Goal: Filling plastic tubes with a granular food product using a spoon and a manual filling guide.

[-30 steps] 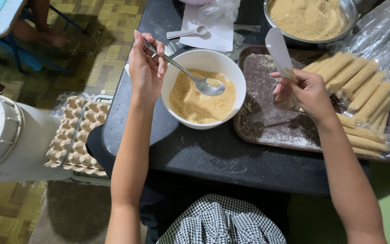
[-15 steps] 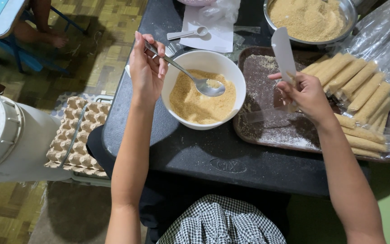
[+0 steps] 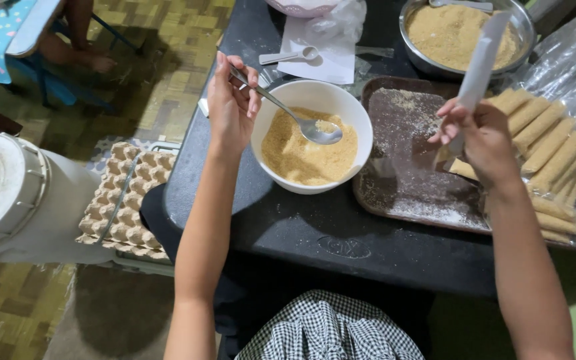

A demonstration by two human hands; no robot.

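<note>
A black table (image 3: 288,227) stands in the middle. To its left, on the floor, lie egg trays (image 3: 125,200) and a big white bucket (image 3: 8,193). At the table's far end sit a metal pan of crumbs (image 3: 458,33) and a small white spoon (image 3: 288,55).

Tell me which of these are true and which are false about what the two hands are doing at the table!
1. The left hand holds a metal spoon over the white bowl. True.
2. The white bowl is empty. False: it holds tan crumbs.
3. The right hand holds a thin white wrapper upright. True.
4. The rolled sticks lie in the metal pan. False: they lie on the brown tray, at its right side.
5. An egg carton sits on the floor to the left of the table. True.
</note>
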